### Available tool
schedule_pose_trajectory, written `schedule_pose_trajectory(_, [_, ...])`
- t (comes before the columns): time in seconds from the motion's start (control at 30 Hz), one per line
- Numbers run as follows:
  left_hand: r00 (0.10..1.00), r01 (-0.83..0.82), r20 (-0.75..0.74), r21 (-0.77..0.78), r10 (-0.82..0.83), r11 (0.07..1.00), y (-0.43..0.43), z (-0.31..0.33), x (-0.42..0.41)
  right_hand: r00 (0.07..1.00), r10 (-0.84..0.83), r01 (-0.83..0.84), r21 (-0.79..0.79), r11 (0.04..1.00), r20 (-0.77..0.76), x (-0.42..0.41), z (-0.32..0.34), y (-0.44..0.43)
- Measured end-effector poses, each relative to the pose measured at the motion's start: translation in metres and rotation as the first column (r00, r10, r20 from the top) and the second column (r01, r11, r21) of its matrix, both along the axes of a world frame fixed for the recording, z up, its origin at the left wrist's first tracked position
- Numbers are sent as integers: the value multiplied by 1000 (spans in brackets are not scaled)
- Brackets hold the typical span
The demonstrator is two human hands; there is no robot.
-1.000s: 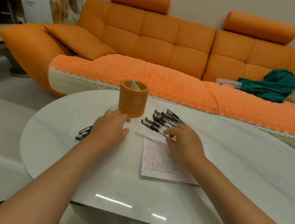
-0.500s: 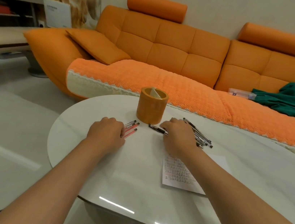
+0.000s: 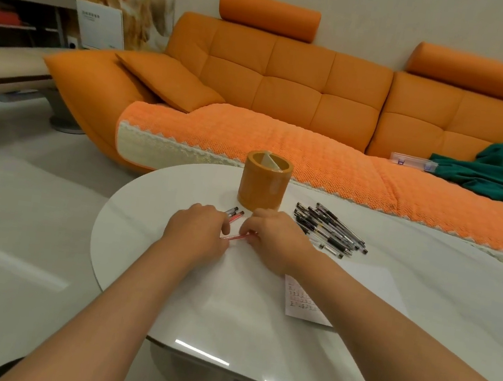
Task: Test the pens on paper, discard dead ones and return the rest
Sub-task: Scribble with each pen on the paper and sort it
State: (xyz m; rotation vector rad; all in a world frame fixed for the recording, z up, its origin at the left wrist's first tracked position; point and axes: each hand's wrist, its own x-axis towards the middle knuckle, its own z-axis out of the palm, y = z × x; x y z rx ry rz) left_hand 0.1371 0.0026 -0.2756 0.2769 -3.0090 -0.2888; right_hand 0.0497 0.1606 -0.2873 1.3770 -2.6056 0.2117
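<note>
The table (image 3: 255,336) has a smooth, glossy white top with faint marble-like veining that mirrors the lights. At its 12 o'clock edge the orange pen holder (image 3: 261,188) looks smooth, with a slight sheen. The black pens (image 3: 331,230) at 1 o'clock and the red pen (image 3: 235,237) have clear, shiny plastic barrels. The paper (image 3: 376,279) at 3 o'clock is matt white. Beyond, the sofa (image 3: 292,76) is smooth and leather-like, its seat cover (image 3: 282,143) rough woven cloth, with soft green cloth (image 3: 492,169) beside a clear plastic box (image 3: 412,161).
</note>
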Motion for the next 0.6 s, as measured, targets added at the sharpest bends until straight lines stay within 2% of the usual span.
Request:
schedule_pose_trajectory(0.2, [998,54,7,66,-55,996,15,7,-4,979,-180,187,-65,980,96,-5,7,52])
schedule_pose_trajectory(0.33, [990,137,-43,129,-133,982,37,7,-8,963,-244,256,-107,961,118,-1,7,89])
schedule_pose_trajectory(0.43, [973,225,-82,180,-214,957,55,7,-14,960,-260,271,-116,955,102,8,4,111])
schedule_pose_trajectory(0.6, [938,345,-76,292,-338,892,92,2,-22,976,-197,208,-129,970,91,23,-4,136])
